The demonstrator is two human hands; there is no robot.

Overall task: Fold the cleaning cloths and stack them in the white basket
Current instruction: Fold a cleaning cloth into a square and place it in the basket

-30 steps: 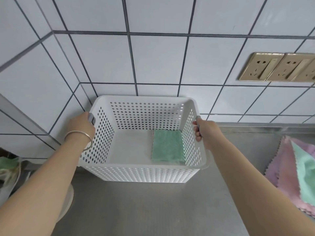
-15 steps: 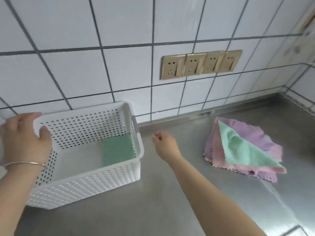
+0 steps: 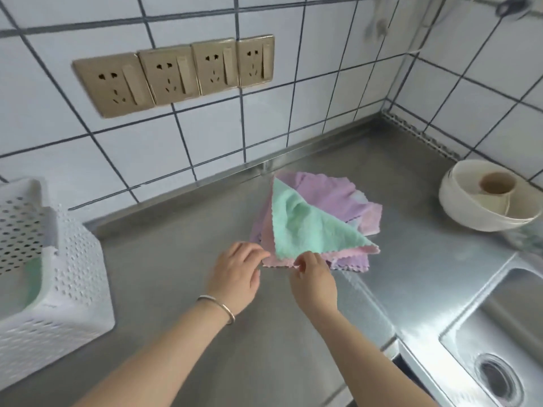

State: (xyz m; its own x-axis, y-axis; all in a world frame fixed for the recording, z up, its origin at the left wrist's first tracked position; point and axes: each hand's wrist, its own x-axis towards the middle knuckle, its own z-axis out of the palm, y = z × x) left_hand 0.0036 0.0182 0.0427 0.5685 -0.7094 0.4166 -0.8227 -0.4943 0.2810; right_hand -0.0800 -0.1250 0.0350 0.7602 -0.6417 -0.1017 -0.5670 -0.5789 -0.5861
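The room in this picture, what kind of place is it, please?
Most likely a home kitchen. A stainless steel counter runs into a built-in sink with a drain, the walls are white tile with a row of power sockets, and a white bowl stands in the corner.

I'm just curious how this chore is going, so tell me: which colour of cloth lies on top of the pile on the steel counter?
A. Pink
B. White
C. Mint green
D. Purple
C. The mint green cloth lies uppermost on the pile, with pink and purple cloths showing beneath it, while the left hand and right hand reach its near edge.
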